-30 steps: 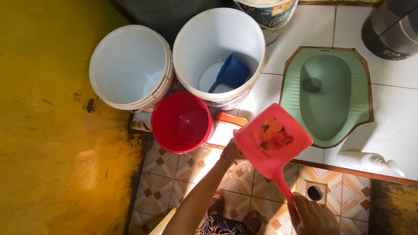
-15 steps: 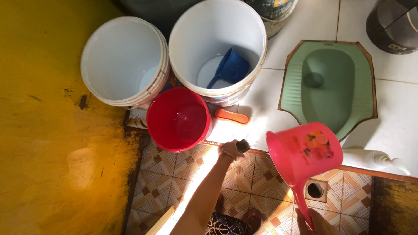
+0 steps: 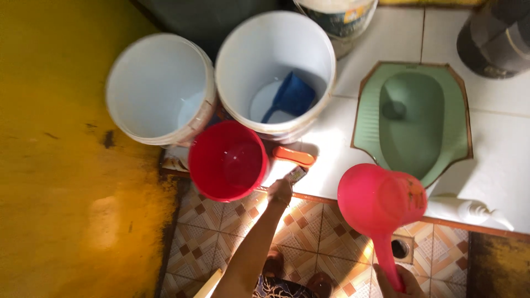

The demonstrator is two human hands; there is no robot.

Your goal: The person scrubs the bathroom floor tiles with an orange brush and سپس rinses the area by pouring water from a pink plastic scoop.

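Here, from the head camera I watch remotely, I count three open buckets: two large white plastic buckets, one on the left (image 3: 157, 88) and one on the right (image 3: 274, 69), and one smaller red plastic bucket (image 3: 228, 160) standing just in front of them, touching both. Part of a fourth pail (image 3: 337, 16) shows at the top edge. I count two scoops: a blue plastic scoop (image 3: 290, 96) lying inside the right white bucket, and a pink plastic water dipper with a long handle (image 3: 381, 201). One pale green squat toilet pan (image 3: 414, 118) is set into the white tiled platform (image 3: 499, 149); one white pump bottle (image 3: 464, 209) lies on its side near the platform's front edge; one floor drain (image 3: 400, 248) sits in the patterned brown tiles (image 3: 221, 232) below.

My right hand (image 3: 400, 284) is wrapped shut around the dipper's handle at the bottom edge of the frame. The dipper is held in the air over the platform's edge, near the toilet pan, its round mouth tipped up and leftward; its wall is glossy pink with an orange sticker on the side.

My left hand (image 3: 280, 192) is stretched out and pinches a small brush with a dark bristle head (image 3: 297, 174), just beside an orange handle (image 3: 293, 156) lying on the platform.
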